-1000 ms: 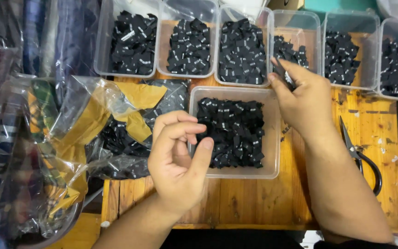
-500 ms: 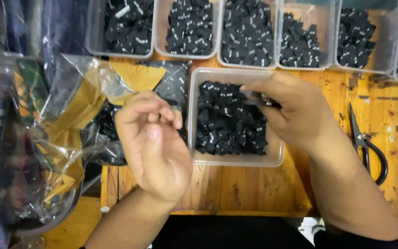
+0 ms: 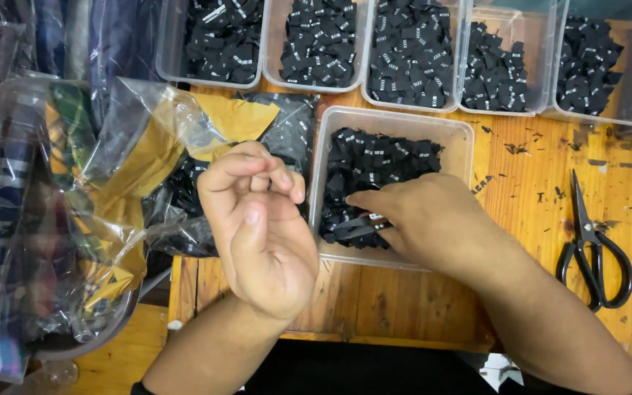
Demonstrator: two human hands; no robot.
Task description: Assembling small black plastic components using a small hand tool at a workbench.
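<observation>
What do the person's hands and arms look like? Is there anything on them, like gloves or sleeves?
Both are bare. The left hand and right hand wear no gloves, and no rings or watch show. The forearms are uncovered down to the bottom edge of the picture, so no sleeves can be seen. Nails look short and plain.

Wooden table (image 3: 535, 183): clear tubs (image 3: 462, 146), black scissors (image 3: 594, 249), plastic bags (image 3: 111, 190).

Matt black woven cloth labels (image 3: 374, 172) fill a clear, smooth plastic tub (image 3: 462, 146); the desk (image 3: 535, 190) is scuffed orange wood. Glossy crinkled plastic bags (image 3: 74, 183); black-handled metal scissors (image 3: 592, 249).
</observation>
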